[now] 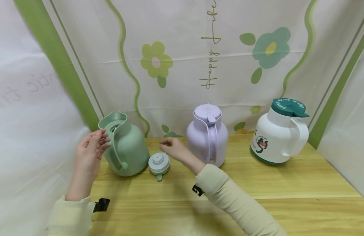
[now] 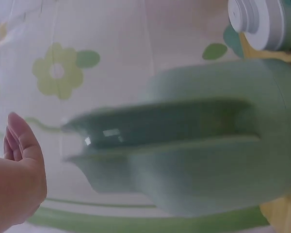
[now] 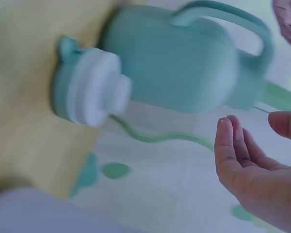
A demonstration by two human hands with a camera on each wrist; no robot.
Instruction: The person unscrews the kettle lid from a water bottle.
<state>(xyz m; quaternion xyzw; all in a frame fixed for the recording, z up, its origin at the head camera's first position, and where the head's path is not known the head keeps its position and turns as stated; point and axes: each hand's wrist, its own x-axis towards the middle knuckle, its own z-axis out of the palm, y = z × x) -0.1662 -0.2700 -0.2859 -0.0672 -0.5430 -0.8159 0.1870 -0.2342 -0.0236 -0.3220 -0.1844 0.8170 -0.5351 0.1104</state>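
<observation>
A green thermos jug (image 1: 130,147) with its mouth uncovered stands at the left of the table. Its lid (image 1: 159,164), white with a green rim and tab, lies upside down just right of it. My left hand (image 1: 91,146) hovers by the jug's handle and mouth, fingers loosely bent and holding nothing. Above the lid is my right hand (image 1: 173,148), its thumb and fingers apart in the right wrist view with nothing between them. The left wrist view shows the green jug's handle (image 2: 184,126) close up, beyond the left fingers.
A lilac thermos jug (image 1: 207,137) with its lid on stands behind the right forearm. Farther right is a white jug (image 1: 276,137) with a dark green lid. A patterned cloth (image 1: 185,39) hangs behind the wooden table (image 1: 258,196).
</observation>
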